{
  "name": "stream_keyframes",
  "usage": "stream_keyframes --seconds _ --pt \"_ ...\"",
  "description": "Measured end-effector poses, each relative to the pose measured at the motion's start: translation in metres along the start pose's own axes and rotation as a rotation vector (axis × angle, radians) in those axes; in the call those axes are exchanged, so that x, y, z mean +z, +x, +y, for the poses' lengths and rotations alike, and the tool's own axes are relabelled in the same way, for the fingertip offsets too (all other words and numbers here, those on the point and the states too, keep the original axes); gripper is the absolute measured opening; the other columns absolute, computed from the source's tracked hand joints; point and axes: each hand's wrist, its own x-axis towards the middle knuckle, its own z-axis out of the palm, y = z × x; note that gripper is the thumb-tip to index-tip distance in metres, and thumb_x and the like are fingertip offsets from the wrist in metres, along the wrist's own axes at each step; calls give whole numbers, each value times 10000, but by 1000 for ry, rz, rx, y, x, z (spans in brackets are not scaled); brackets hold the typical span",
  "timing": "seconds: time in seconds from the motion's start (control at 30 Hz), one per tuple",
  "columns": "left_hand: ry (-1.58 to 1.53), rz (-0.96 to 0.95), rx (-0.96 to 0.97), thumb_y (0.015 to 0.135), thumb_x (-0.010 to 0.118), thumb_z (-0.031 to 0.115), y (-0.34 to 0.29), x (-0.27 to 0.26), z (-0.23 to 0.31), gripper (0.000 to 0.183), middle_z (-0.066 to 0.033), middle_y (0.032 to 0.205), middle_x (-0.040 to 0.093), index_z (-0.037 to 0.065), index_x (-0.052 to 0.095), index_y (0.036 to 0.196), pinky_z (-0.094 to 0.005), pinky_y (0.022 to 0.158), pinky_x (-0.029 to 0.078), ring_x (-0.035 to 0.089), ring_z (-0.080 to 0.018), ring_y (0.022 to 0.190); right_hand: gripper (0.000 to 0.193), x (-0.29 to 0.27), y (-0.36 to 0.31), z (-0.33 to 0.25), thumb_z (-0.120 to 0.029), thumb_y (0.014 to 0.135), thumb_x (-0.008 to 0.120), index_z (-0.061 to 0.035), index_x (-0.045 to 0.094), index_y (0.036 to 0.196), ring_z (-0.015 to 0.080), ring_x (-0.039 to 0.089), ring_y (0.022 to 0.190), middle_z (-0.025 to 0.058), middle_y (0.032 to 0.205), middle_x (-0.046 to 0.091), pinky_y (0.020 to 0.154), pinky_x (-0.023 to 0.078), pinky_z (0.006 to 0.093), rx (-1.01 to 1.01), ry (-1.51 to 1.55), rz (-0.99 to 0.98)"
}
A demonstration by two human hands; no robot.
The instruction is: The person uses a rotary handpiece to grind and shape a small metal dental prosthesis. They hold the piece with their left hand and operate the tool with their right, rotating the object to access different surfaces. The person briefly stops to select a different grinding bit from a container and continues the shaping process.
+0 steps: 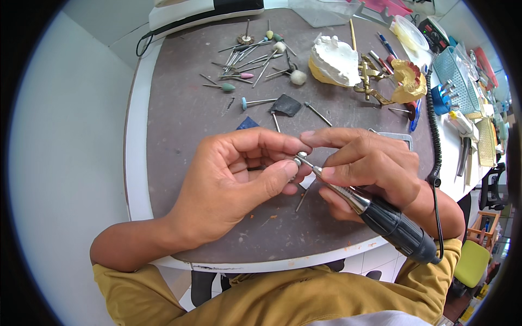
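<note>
Between the thumb and fingers of my left hand (234,179) is a small shiny metal dental piece (296,162), mostly covered by the fingertips. My right hand (375,165) grips a black and silver rotary handpiece (399,228) like a pen, its cord trailing from the back end. The handpiece's thin bit (306,160) reaches the metal piece, and its tip is at or very near it. My right index finger stretches over to meet the left fingertips. Under the hands, part of a thin metal shank (302,200) shows on the table.
Several rotary burs and polishing points (244,60) lie scattered at the back. A white and yellow dental cast (334,62) on a brass articulator (370,81) stands back right. Beyond it are pens (387,43), a coiled cord (433,119) and a light blue basket (457,76). Sandpaper pieces (286,105) lie mid-table.
</note>
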Motion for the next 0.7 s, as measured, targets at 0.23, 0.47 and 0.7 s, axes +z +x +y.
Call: stream_keyframes --seconds 0.23,0.47,0.7 --pt "-8 -12 24 947 615 27 1 0 -2 247 -143 1142 646 -49 595 1181 -309 867 595 670 -175 1010 293 -2 0 -1 -3 685 819 13 643 919 292 723 794 113 782 674 792 621 423 15 46 -7" --pt "-8 -33 35 950 602 13 2 -1 -3 237 -147 1133 642 -55 586 1177 -326 886 602 666 -183 1022 271 0 1 0 -2 684 817 10 645 893 285 717 775 110 773 668 811 620 433 -10 24 -6" --pt "-11 -22 13 952 600 15 1 0 -1 226 -154 1151 630 -58 583 1165 -320 880 610 664 -183 1023 245 1 1 1 -1 695 809 11 644 876 282 715 768 107 765 663 793 621 423 -13 8 9"
